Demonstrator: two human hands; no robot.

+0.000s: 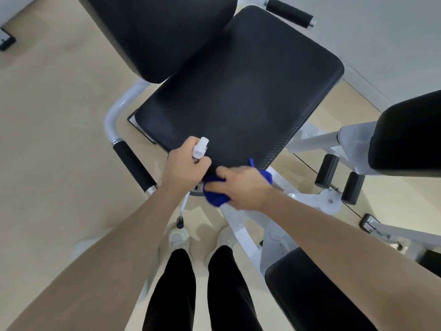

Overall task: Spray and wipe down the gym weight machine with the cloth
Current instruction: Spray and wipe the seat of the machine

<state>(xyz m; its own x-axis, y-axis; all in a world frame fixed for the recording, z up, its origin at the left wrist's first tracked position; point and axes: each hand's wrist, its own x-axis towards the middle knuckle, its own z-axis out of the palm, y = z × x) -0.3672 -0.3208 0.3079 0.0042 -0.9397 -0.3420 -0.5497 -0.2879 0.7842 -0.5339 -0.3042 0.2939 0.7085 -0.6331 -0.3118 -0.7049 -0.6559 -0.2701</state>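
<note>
A person stands over the black seat pad (238,103) of a gym weight machine, cleaning at its near edge — the wide pad shows no visible wet streaks, so most of the wiping likely remains, backrest (155,32) and handles included. The left hand (185,167) grips a small spray bottle (200,149), nozzle up. The right hand (241,187), knuckles up, clutches a bunched blue cloth (214,195) just below the seat's front edge — both arms reach down and forward.

No text, label, brand or number can be read anywhere (the machine's pads and white frame show none).
</note>
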